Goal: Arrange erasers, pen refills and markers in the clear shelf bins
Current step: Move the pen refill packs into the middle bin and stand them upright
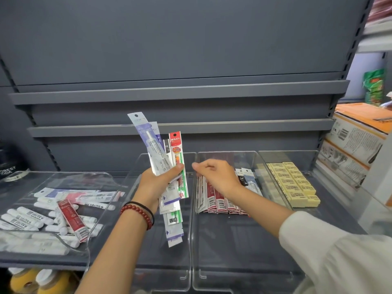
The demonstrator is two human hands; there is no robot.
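My left hand (158, 182) grips a fanned bundle of pen refill packs (163, 158), purple-white ones and a red-topped one, above the middle clear bin (186, 274). My right hand (216, 175) hovers beside it over the right clear bin (239, 262), fingers loosely curled, holding nothing I can see. That bin holds a row of red refill packs (220, 202) and a few black and blue ones (248, 181). Yellow erasers (294, 183) are stacked in rows at the far right. The left clear bin (99, 228) holds white markers (27, 219) and one red pack (73, 219).
Grey shelf boards (180, 126) run above the bins. Orange-and-white cartons (356, 141) stand at the right edge. Yellow bottles (40, 281) sit on the shelf below at the lower left. A dark box (8, 164) stands at the far left.
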